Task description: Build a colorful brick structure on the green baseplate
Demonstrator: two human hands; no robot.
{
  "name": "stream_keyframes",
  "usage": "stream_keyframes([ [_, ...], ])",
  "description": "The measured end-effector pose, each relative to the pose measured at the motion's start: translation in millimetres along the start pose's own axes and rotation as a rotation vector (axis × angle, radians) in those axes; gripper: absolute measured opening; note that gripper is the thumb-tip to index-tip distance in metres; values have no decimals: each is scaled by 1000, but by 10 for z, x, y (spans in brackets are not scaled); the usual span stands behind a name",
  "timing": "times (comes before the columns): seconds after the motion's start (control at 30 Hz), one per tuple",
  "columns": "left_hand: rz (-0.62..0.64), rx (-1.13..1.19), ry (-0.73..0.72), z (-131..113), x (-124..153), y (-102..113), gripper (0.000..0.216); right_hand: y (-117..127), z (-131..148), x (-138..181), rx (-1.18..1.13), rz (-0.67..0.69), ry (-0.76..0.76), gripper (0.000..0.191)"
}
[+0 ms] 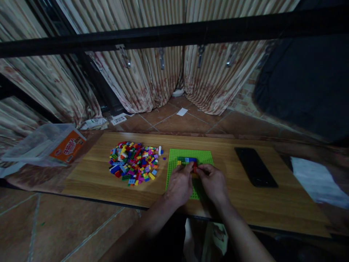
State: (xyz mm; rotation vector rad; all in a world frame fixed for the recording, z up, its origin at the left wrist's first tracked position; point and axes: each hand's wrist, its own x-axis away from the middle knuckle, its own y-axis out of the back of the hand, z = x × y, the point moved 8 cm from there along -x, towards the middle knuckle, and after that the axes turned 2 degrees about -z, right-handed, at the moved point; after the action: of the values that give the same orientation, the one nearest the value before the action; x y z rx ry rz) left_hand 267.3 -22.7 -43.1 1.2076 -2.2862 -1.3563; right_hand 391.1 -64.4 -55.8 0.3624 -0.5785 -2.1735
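A green studded baseplate [204, 154] lies on the wooden board in front of me. On it stands a low row of toy bricks [188, 159], with green, light blue, dark blue, red and yellow showing. My left hand [180, 183] reaches over the plate, its bent fingers closed at the inner side of the row; what they grip is hidden. From the right, my right hand [213, 182] pinches a small orange-red brick [195, 169] between thumb and forefinger, against the row's right end. Both hands' fingertips nearly meet there. Part of the plate is covered by my hands.
A heap of loose coloured bricks [136, 163] lies left of the plate on the board [89, 171]. To the right is a black phone-like slab [255, 166]. A clear plastic tub [40, 142] with an orange label stands at far left; white paper [316, 176] lies at far right.
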Motion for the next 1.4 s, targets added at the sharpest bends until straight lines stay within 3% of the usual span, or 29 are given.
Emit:
stream_keyframes([
  [0.37,-4,-126,-88,-67,61,-33,51,-1,-27,-8,-65,-37,-18,20],
  [0.7,-2,-99,-85,-63,72,-28,52,-17,-65,-13,-110,-38,-30,20],
  [1.0,48,-165,-67,-35,90,-79,55,-6,-14,-18,14,-40,-22,21],
  [1.27,-4,-91,-41,1,81,-30,52,26,-91,-74,14,-61,-68,23],
  [1.4,28,-125,-80,-51,100,-74,51,-5,-104,-94,31,-54,-60,23],
])
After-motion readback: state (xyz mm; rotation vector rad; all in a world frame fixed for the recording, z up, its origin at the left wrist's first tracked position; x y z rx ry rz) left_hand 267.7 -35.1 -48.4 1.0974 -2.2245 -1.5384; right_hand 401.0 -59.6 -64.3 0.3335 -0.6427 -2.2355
